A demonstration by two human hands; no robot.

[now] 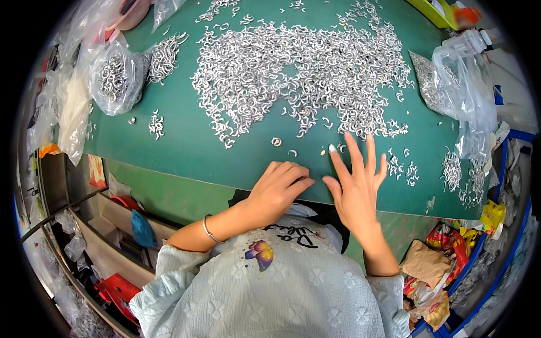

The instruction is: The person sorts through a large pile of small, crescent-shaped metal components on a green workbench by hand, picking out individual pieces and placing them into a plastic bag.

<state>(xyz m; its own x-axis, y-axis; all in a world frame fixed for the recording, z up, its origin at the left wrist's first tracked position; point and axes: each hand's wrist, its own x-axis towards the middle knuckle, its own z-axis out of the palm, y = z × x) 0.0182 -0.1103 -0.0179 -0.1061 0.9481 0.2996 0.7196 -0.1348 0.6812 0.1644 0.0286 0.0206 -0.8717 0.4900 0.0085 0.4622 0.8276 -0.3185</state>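
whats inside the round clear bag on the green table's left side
Many small, curved silvery pieces show through the clear bag; whatever lies deeper is covered by the outer ones.

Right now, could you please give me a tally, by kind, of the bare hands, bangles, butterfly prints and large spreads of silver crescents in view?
Bare hands: 2, left hand and right hand
Bangle: 1
Butterfly print: 1
Large spread of silver crescents: 1 (single pieces too many to count)
Total: 5
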